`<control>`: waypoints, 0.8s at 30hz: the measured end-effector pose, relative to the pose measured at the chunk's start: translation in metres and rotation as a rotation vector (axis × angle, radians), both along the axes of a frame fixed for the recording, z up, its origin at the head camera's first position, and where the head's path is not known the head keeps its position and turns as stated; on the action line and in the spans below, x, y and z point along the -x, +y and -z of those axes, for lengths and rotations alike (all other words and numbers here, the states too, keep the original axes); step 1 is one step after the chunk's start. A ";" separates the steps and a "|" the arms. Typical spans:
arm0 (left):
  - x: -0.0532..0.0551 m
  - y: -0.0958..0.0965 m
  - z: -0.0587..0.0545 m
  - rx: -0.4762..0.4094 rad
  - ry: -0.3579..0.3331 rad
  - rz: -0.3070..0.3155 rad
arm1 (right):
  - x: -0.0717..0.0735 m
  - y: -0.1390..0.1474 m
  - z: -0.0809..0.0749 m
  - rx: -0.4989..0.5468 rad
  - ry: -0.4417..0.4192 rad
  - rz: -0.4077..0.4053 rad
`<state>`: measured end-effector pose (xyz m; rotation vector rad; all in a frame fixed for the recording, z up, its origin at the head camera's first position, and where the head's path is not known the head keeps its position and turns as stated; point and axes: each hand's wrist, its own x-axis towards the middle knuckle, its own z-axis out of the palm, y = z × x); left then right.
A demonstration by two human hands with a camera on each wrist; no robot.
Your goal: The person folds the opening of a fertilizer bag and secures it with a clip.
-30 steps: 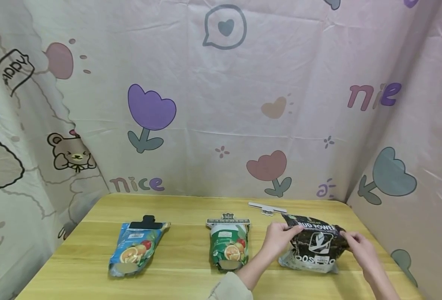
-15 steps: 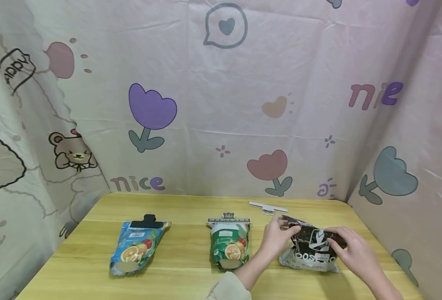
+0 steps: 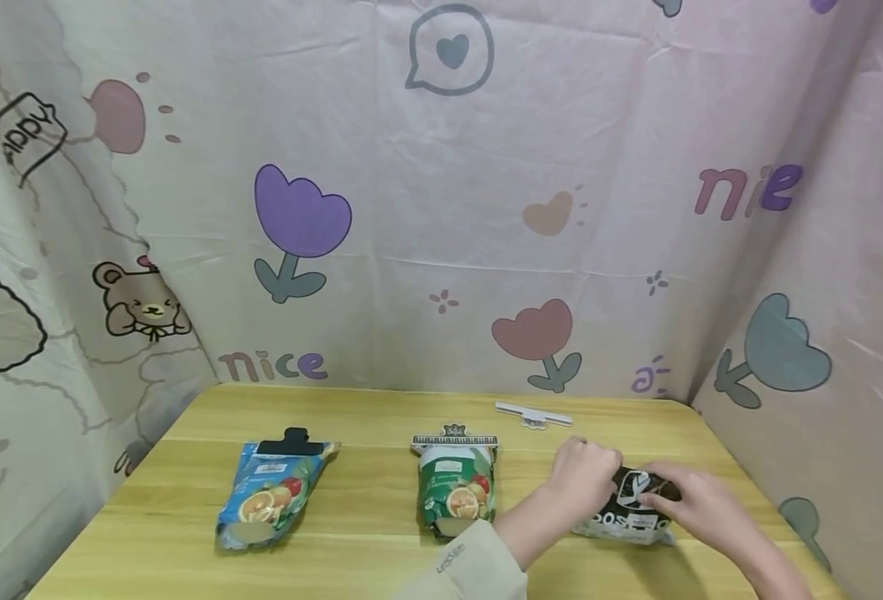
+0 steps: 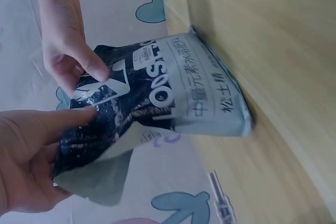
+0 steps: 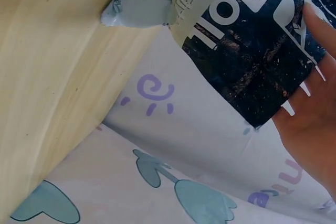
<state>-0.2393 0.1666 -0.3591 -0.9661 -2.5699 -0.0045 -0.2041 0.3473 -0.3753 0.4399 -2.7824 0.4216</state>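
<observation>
A black and silver-grey plastic bag [image 3: 621, 527] with white lettering stands on the right part of the table, its upper part folded over. My left hand [image 3: 584, 473] grips the left side of that top, hiding much of it in the head view. In the left wrist view, the thumb of the left hand [image 4: 31, 153] lies on the bag's black front [image 4: 123, 103], with fingers behind. My right hand [image 3: 700, 504] pinches the bag's right side, thumb in front. The right wrist view shows the right hand [image 5: 310, 100] with its fingers behind the black bag [image 5: 236, 51].
A white clip [image 3: 534, 415] lies at the back of the wooden table [image 3: 366, 567]. A green pouch [image 3: 456, 492] with a decorated ruler-like clip [image 3: 454, 439] lies mid-table. Further left is a blue pouch [image 3: 269, 500] with a black clip [image 3: 290, 445]. A printed cloth [image 3: 411, 167] hangs behind.
The bag's top has been folded down, so less of its printed front shows. My right hand has shifted left onto the bag's front, and my left hand has moved right over its top.
</observation>
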 end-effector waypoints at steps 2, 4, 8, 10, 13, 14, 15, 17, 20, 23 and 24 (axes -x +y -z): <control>-0.003 0.008 -0.001 0.075 -0.003 -0.049 | 0.001 0.000 0.001 -0.015 -0.011 -0.035; -0.005 0.015 0.000 0.122 -0.008 -0.082 | 0.002 0.000 0.002 -0.036 0.003 -0.068; -0.006 0.024 0.004 0.165 -0.017 -0.104 | 0.005 -0.002 0.007 -0.082 0.047 -0.093; -0.003 0.026 0.007 0.168 -0.021 -0.105 | 0.006 -0.004 0.009 -0.086 0.073 -0.088; 0.000 0.026 0.012 0.172 -0.040 -0.118 | 0.007 -0.006 0.013 -0.074 0.118 -0.061; 0.002 0.026 0.013 0.168 -0.046 -0.122 | 0.008 -0.006 0.015 -0.072 0.135 -0.054; 0.002 0.026 0.015 0.162 -0.053 -0.126 | 0.008 -0.007 0.016 -0.071 0.148 -0.048; 0.004 0.026 0.018 0.147 -0.064 -0.135 | 0.009 -0.007 0.018 -0.067 0.166 -0.032; 0.005 0.026 0.020 0.117 -0.062 -0.149 | 0.011 -0.008 0.021 -0.058 0.194 -0.022; 0.004 0.026 0.021 0.101 -0.046 -0.160 | 0.012 -0.007 0.024 -0.047 0.261 -0.035; 0.004 0.026 0.021 0.097 -0.042 -0.164 | 0.013 -0.007 0.025 -0.044 0.290 -0.043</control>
